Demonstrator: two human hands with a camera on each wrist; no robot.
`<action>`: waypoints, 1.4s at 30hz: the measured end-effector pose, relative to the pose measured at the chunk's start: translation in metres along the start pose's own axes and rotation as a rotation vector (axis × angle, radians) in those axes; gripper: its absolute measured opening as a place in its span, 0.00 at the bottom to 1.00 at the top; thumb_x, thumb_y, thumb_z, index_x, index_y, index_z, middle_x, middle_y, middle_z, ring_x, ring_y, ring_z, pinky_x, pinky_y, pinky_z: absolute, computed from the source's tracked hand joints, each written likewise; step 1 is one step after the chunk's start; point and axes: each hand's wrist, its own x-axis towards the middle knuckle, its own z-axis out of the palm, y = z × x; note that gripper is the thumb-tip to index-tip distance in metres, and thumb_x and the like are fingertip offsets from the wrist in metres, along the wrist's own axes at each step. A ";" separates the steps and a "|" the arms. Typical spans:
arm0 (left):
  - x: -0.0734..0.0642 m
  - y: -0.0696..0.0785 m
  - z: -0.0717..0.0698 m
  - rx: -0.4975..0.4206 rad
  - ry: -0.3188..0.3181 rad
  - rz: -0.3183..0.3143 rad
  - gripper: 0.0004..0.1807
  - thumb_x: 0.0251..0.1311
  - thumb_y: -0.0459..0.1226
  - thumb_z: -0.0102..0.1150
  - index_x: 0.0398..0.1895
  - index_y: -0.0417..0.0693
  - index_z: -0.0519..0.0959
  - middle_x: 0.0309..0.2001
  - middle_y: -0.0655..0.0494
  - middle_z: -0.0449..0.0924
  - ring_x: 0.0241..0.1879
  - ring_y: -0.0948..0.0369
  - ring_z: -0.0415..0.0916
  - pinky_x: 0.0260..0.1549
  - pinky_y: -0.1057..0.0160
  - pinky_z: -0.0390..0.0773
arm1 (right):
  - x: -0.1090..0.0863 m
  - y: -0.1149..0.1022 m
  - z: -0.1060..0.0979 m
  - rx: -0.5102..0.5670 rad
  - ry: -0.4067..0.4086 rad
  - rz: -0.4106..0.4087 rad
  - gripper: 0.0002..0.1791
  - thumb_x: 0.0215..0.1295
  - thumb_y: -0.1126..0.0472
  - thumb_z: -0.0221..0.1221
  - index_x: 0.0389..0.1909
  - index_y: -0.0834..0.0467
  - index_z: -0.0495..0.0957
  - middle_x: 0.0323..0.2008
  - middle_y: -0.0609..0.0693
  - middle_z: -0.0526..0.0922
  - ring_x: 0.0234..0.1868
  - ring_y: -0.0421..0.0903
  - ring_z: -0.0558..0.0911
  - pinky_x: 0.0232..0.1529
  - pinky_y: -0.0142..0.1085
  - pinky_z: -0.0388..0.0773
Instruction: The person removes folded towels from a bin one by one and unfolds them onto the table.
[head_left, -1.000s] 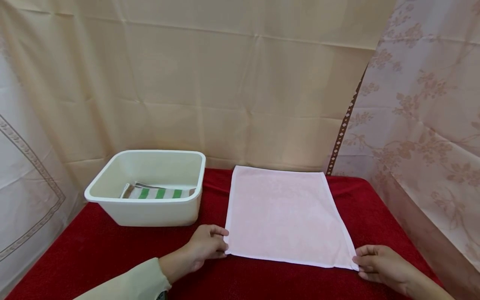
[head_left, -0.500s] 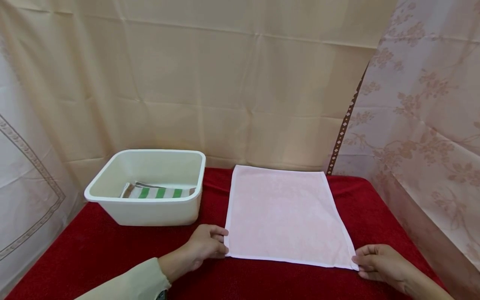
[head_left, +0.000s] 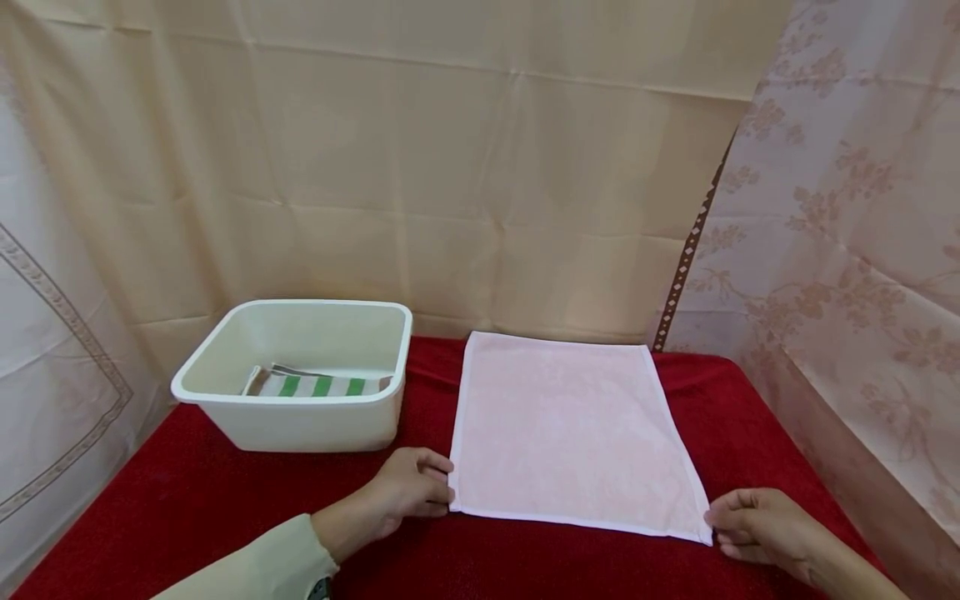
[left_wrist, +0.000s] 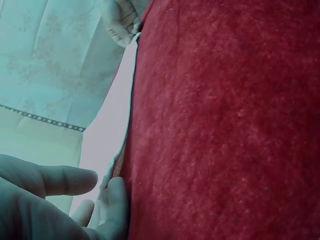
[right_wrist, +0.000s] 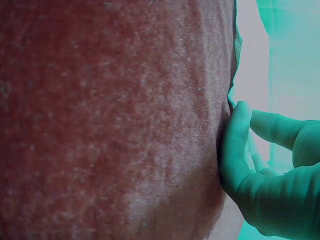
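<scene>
While hands (head_left: 408,486) (head_left: 763,529) touch it, the cloth (head_left: 570,433) lies spread.

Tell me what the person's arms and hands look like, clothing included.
The left arm has a plain, pale sleeve with a dark band at its cuff, perhaps a watch, too cut off to tell. No sleeve shows on the right forearm. The left hand and right hand are ungloved.

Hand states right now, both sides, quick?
Left hand: holding the pink cloth, pinched at its near left corner.
Right hand: holding the pink cloth, pinched at its near right corner.
</scene>
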 end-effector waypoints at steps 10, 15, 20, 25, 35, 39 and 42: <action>-0.003 0.002 -0.007 -0.085 -0.054 0.023 0.18 0.58 0.21 0.63 0.52 0.28 0.75 0.38 0.44 0.82 0.32 0.58 0.83 0.35 0.57 0.87 | 0.001 -0.015 -0.010 0.006 -0.032 -0.070 0.07 0.73 0.65 0.58 0.44 0.65 0.81 0.37 0.51 0.85 0.37 0.45 0.85 0.43 0.39 0.86; -0.006 0.011 -0.009 -0.087 -0.090 0.031 0.18 0.60 0.23 0.63 0.53 0.29 0.74 0.38 0.45 0.79 0.34 0.56 0.82 0.37 0.55 0.87 | 0.004 -0.028 -0.010 -0.002 -0.008 -0.105 0.08 0.73 0.65 0.59 0.45 0.66 0.81 0.37 0.51 0.85 0.37 0.46 0.85 0.43 0.39 0.86; -0.007 0.021 -0.012 -0.050 -0.143 0.040 0.18 0.63 0.26 0.62 0.56 0.31 0.74 0.39 0.45 0.80 0.37 0.55 0.82 0.40 0.53 0.87 | 0.008 -0.043 -0.002 -0.012 0.001 -0.134 0.09 0.73 0.64 0.59 0.46 0.66 0.81 0.38 0.51 0.85 0.38 0.47 0.86 0.44 0.41 0.86; -0.011 0.031 -0.016 -0.028 -0.225 0.088 0.19 0.64 0.28 0.62 0.57 0.31 0.74 0.41 0.45 0.82 0.39 0.55 0.81 0.41 0.52 0.87 | 0.015 -0.060 0.010 -0.032 -0.003 -0.164 0.09 0.73 0.63 0.58 0.46 0.66 0.80 0.36 0.52 0.84 0.36 0.46 0.85 0.43 0.40 0.86; -0.027 0.060 -0.029 0.013 -0.295 0.174 0.18 0.65 0.35 0.66 0.55 0.37 0.79 0.46 0.45 0.82 0.40 0.53 0.81 0.40 0.55 0.86 | 0.032 -0.095 0.040 -0.130 0.093 -0.163 0.12 0.71 0.62 0.58 0.48 0.66 0.80 0.38 0.54 0.83 0.37 0.50 0.84 0.40 0.41 0.84; -0.036 0.074 -0.041 -0.003 -0.302 0.221 0.20 0.66 0.37 0.66 0.57 0.37 0.78 0.50 0.46 0.82 0.43 0.52 0.82 0.44 0.54 0.85 | 0.039 -0.108 0.051 -0.157 0.092 -0.182 0.13 0.71 0.61 0.58 0.49 0.65 0.80 0.39 0.54 0.83 0.38 0.50 0.85 0.41 0.43 0.83; -0.043 0.083 -0.051 -0.012 -0.297 0.257 0.22 0.66 0.38 0.65 0.59 0.36 0.76 0.51 0.46 0.81 0.45 0.51 0.81 0.45 0.54 0.84 | 0.044 -0.119 0.059 -0.158 0.077 -0.202 0.13 0.71 0.61 0.59 0.50 0.66 0.79 0.40 0.54 0.83 0.38 0.49 0.85 0.41 0.43 0.83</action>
